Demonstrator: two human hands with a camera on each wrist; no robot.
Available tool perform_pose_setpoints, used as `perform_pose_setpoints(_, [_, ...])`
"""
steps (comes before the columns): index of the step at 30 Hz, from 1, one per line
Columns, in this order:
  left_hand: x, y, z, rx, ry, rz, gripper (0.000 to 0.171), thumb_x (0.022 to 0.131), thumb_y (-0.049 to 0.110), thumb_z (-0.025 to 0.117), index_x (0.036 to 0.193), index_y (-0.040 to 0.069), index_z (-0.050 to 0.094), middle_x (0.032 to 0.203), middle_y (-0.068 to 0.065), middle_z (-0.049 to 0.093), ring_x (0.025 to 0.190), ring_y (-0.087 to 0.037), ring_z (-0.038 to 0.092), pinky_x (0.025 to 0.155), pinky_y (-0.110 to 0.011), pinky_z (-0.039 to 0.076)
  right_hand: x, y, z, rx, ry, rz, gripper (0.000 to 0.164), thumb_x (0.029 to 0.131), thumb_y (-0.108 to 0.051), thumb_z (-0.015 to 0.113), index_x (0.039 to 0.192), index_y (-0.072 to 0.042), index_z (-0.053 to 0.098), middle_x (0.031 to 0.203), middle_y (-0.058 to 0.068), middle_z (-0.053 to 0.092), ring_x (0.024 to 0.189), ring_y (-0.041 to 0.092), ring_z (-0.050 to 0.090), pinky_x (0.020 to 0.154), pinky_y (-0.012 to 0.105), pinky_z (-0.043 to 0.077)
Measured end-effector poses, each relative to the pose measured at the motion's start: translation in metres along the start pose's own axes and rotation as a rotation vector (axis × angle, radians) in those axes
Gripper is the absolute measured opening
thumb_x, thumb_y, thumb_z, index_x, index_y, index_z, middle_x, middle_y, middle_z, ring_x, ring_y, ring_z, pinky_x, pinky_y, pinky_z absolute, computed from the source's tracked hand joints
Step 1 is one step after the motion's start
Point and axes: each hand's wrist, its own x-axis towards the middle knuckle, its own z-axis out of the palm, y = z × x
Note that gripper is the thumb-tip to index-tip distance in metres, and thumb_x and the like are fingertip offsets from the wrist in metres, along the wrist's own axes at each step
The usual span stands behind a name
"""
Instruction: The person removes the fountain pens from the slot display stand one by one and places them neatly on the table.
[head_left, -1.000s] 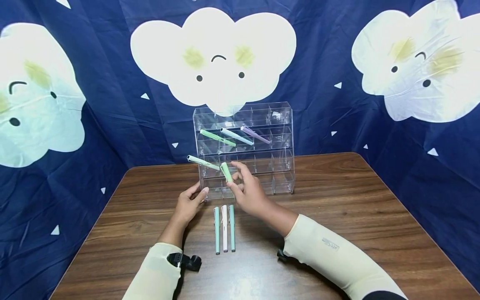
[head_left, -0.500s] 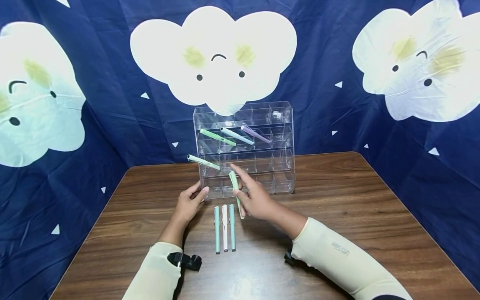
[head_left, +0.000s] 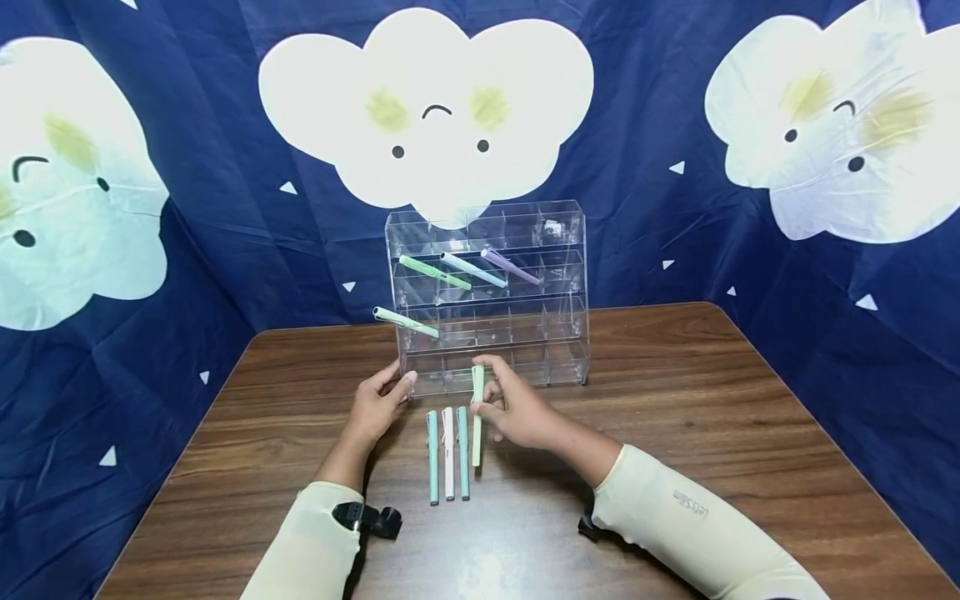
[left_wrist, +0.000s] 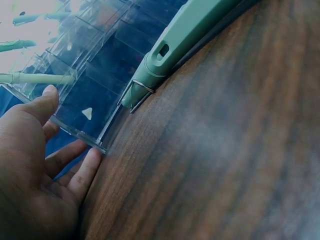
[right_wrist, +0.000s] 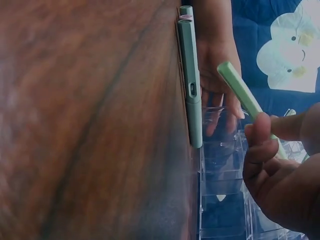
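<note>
In the head view my right hand (head_left: 521, 408) pinches a light green pen (head_left: 476, 442), cap end up, between thumb and fingers. The right wrist view shows that pen (right_wrist: 241, 89) tilted and lifted off the table. Left of it lie a teal pen (head_left: 432, 458), a pale pink-white pen (head_left: 449, 458) and another teal pen (head_left: 463, 458), side by side. My left hand (head_left: 378, 408) touches the lower left corner of a clear tiered rack (head_left: 528, 329). Its fingers look fairly straight in the left wrist view, with the thumb beside the rack's side wall.
Slanted in the rack are a green pen (head_left: 435, 272), a light blue pen (head_left: 474, 270), a purple pen (head_left: 512, 267) and, one tier lower, a pale green pen (head_left: 406, 322). The wooden table (head_left: 300, 408) meets a blue cloud-print curtain (head_left: 637, 267) behind.
My right hand has drawn back from the rack towards the table, bringing the light green pen nearly parallel to the row of pens. The left hand has stayed at the rack's corner.
</note>
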Motion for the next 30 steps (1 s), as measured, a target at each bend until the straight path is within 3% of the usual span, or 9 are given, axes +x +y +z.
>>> perform_pose_setpoints(4, [-0.001, 0.002, -0.001, 0.012, -0.003, -0.006, 0.057, 0.109, 0.026, 0.071, 0.161, 0.01, 0.054, 0.156, -0.024, 0.061, 0.102, 0.006, 0.066, 0.085, -0.01, 0.06, 0.0, 0.003, -0.002, 0.006, -0.038, 0.011, 0.071, 0.105, -0.004, 0.07, 0.164, -0.011, 0.031, 0.091, 0.014, 0.068, 0.072, 0.053, 0.065, 0.053, 0.029, 0.057])
perform_pose_setpoints(9, [-0.001, 0.003, -0.001, 0.011, -0.004, -0.005, 0.058, 0.109, 0.027, 0.071, 0.162, 0.011, 0.053, 0.156, -0.024, 0.061, 0.102, 0.006, 0.066, 0.086, -0.01, 0.06, 0.0, 0.006, -0.004, 0.006, -0.073, 0.033, 0.07, 0.104, -0.003, 0.072, 0.162, -0.007, 0.032, 0.088, 0.01, 0.065, 0.072, 0.044, 0.067, 0.055, 0.043, 0.063])
perform_pose_setpoints(12, [-0.001, 0.003, -0.002, 0.021, -0.005, -0.01, 0.058, 0.109, 0.028, 0.071, 0.162, 0.012, 0.053, 0.156, -0.024, 0.061, 0.107, -0.001, 0.068, 0.087, -0.011, 0.06, 0.0, 0.009, -0.003, 0.025, -0.093, 0.049, 0.07, 0.102, -0.001, 0.073, 0.16, -0.007, 0.034, 0.086, 0.007, 0.061, 0.071, 0.039, 0.067, 0.055, 0.047, 0.064])
perform_pose_setpoints(17, [-0.003, 0.004, -0.002, 0.032, -0.011, -0.008, 0.058, 0.109, 0.03, 0.071, 0.162, 0.012, 0.053, 0.156, -0.023, 0.061, 0.118, -0.011, 0.068, 0.089, -0.013, 0.06, 0.0, 0.014, -0.001, 0.044, -0.11, 0.063, 0.07, 0.1, 0.0, 0.075, 0.157, -0.005, 0.034, 0.083, 0.006, 0.06, 0.069, 0.03, 0.065, 0.053, 0.038, 0.06])
perform_pose_setpoints(23, [-0.004, 0.002, -0.002, -0.002, -0.008, -0.009, 0.059, 0.109, 0.026, 0.072, 0.162, 0.009, 0.053, 0.158, -0.023, 0.059, 0.11, 0.0, 0.067, 0.088, -0.011, 0.06, -0.001, 0.02, 0.002, 0.075, -0.146, 0.071, 0.072, 0.1, 0.0, 0.075, 0.158, 0.0, 0.031, 0.083, 0.005, 0.058, 0.069, 0.021, 0.062, 0.057, 0.027, 0.054])
perform_pose_setpoints(30, [-0.003, 0.001, -0.002, 0.009, -0.012, 0.004, 0.059, 0.109, 0.027, 0.071, 0.162, 0.011, 0.053, 0.159, -0.021, 0.059, 0.114, -0.005, 0.067, 0.087, -0.011, 0.06, 0.0, 0.026, 0.005, 0.076, -0.147, 0.091, 0.072, 0.099, 0.0, 0.077, 0.156, 0.002, 0.033, 0.083, 0.004, 0.058, 0.069, 0.017, 0.06, 0.06, 0.021, 0.051])
